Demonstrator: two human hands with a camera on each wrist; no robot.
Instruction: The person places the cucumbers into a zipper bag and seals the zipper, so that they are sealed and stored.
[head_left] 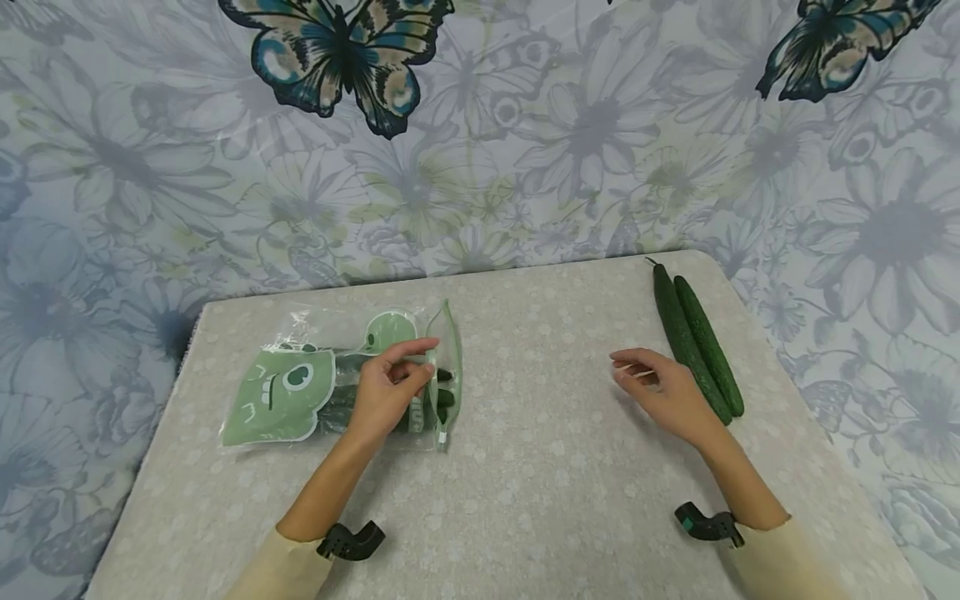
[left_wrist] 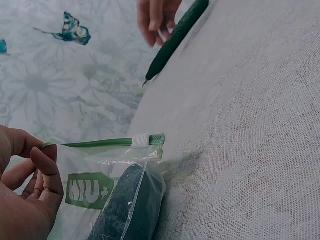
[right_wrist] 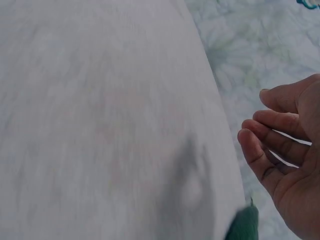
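Observation:
A clear zip bag point(head_left: 281, 408) with a green cartoon print lies on the left of the table, with dark green cucumbers point(left_wrist: 117, 210) inside. Its mouth faces right, and a white slider point(left_wrist: 140, 141) sits at the near end of the green zip strip. My left hand point(head_left: 386, 387) pinches the bag's edge at the mouth between thumb and finger. Over the table, to the left of two loose cucumbers point(head_left: 693, 346), my right hand point(head_left: 663, 392) hovers with loosely bent fingers and nothing in them. In the right wrist view one cucumber tip point(right_wrist: 243, 225) shows below that hand.
A pale patterned cloth covers the table point(head_left: 532, 433). Behind its back edge hangs a floral backdrop point(head_left: 525, 167) with large butterflies. Black wrist mounts point(head_left: 352, 540) sit at both sleeve cuffs.

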